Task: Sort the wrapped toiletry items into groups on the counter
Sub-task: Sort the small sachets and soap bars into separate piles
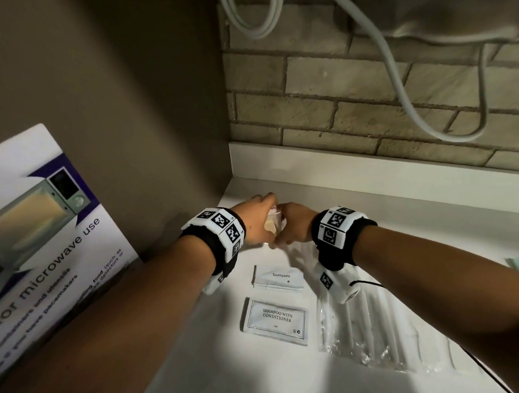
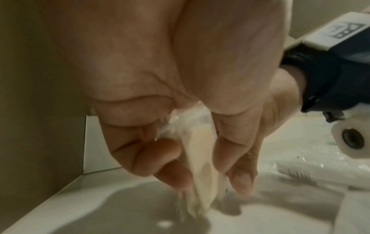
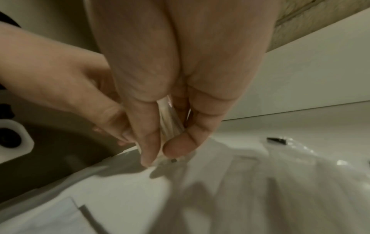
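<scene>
- Wrapped toiletry items are distributed over the white counter (image 1: 358,203); one of them, a small clear-wrapped packet (image 1: 273,222) with pale yellowish contents, is held between both hands at the far left corner of the counter.
- The left hand (image 1: 258,220) is closed on the packet: in the left wrist view its fingers (image 2: 172,167) and thumb are seen pinching the wrapper (image 2: 200,158) from opposite sides.
- The right hand (image 1: 293,224) is likewise closed on the same packet, with the wrapper (image 3: 172,120) pinched between thumb and fingers (image 3: 148,139) in the right wrist view.
- The packet is held on edge, its long axis running roughly vertically, with its lower end just above or touching the counter; which of the two cannot be told.
- Both hands are equally near to the packet, the left on its left side and the right on its right side.
- A toothpaste sachet (image 1: 279,278) and a shampoo with conditioner sachet (image 1: 275,317) lie flat on the near side of the hands, the toothpaste one farther.
- Clear-wrapped long items (image 1: 370,334) lie to the right of the sachets, under the right forearm.
- It is judged that the packet is being set down as a separate group, far from the sachets; release by one hand is required first.
- A microwave leaflet (image 1: 44,237) leans at the left.
</scene>
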Tool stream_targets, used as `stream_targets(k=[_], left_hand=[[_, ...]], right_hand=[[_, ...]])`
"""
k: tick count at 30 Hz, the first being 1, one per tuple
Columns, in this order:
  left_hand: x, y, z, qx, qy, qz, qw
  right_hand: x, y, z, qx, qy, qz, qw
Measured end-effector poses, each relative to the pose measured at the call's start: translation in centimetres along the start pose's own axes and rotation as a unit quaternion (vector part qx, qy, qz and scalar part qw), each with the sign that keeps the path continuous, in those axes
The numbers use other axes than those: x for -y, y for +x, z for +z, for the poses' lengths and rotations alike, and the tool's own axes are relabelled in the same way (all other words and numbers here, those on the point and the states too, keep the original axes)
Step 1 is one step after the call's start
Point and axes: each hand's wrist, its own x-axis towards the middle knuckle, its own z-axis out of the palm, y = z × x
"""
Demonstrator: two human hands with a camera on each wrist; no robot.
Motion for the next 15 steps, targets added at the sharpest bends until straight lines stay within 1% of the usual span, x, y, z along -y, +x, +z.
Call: stream_targets(k=[2,5,7,9,11,13,15], left_hand=[[0.1,0.0,0.4,0.015,-0.012,-0.003,1.000],[0.3,0.0,0.2,0.005,-0.053,-0.007,0.999],[0.7,-0.1,0.0,-0.005,-0.102,-0.030,0.994],[1.2,-0.1,0.0,-0.018,-0.169,-0.064,0.983],[1.3,0.0,0.1,-0.015,-0.239,-0.099,0.966],[1.4,-0.2,0.3,0.006,-0.294,-0.121,0.948],[1.5,-0.2,0.6,0.035,-0.325,-0.147,0.934]], right_hand=[[0.0,-0.1,0.2,0.010,-0.027,0.000,1.000],[-0.1,-0.3,-0.3,-0.025,-0.036,-0.009,0.999],[-0.2,-0.5,-0.9,-0.034,-0.042,-0.010,0.999],[-0.1,-0.8,-1.7,-0.017,-0.064,-0.002,0.998],[0.1,-1.1,-2.1,0.014,-0.078,0.017,0.997],[0.1,-1.2,-2.4,0.036,-0.081,0.034,0.995],[0.0,-1.1,-2.4,0.049,-0.082,0.056,0.994]])
